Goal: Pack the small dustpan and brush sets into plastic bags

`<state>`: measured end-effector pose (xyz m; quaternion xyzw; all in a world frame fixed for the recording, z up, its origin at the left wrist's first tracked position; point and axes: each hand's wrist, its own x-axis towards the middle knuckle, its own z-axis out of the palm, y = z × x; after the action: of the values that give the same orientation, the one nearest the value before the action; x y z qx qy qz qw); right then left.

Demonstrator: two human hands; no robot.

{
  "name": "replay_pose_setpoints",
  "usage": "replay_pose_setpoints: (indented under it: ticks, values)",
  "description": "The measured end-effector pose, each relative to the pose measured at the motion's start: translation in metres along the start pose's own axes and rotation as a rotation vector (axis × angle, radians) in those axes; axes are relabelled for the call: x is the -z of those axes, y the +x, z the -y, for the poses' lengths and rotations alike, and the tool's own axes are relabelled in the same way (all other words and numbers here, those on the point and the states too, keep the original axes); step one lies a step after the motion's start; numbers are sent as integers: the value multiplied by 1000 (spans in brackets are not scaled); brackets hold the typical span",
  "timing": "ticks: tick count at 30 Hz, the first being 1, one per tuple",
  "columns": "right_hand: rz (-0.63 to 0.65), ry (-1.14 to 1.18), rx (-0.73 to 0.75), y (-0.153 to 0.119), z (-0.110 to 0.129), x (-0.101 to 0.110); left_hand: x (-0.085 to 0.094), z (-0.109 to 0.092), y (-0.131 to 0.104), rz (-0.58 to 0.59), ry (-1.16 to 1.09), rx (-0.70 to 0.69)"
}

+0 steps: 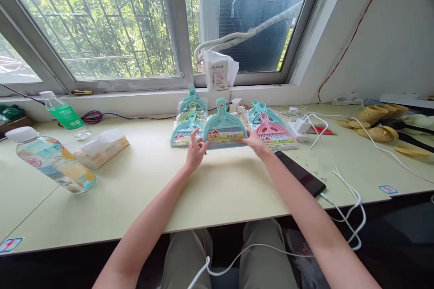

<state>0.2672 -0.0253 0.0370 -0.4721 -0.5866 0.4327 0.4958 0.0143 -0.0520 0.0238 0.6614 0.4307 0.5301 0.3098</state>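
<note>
A teal dustpan and brush set in clear wrap stands in front of me, its handle up and a printed label along the bottom. My right hand pinches its lower right corner. At the lower left corner, the thumb and fingers of my left hand close on the edge, with the index finger raised. Just left, partly behind that hand, is a row of wrapped sets with another teal dustpan at the front. To the right, a pink dustpan set lies before further teal sets.
Two bottles, one large and one with a green label, stand left beside a tissue pack. A phone with a white cable lies under my right forearm. Yellow scoop-like items sit far right. A window sill borders the back.
</note>
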Motion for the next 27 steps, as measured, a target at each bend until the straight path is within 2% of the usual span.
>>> replay_pose_setpoints:
  ticks: [3,5,9,11,13,15,17,24,27]
  values:
    - [-63,-112,51,-13,11,51,-5,-6,-5,144,-49,-23]
    - [-140,-176,84,-30,14,96,-6,-10,-6,177,-28,-37]
    - [-381,-251,47,-72,7,189,-4,-12,-6,222,94,-32]
    - [-456,-299,11,-90,0,224,-4,-10,-6,266,153,-30]
    - [-511,-338,-5,-101,-7,244,-4,-9,-7,319,213,-35]
    - [-505,-372,-15,-103,-15,251,-5,-8,-7,367,275,-44]
    - [-486,-390,-22,-99,-21,247,-5,-7,-8,394,325,-51]
    - [-421,-424,0,-62,-40,210,0,-6,-7,394,408,-73]
    - [-456,-484,9,-52,-48,200,1,-5,-6,394,441,-83]
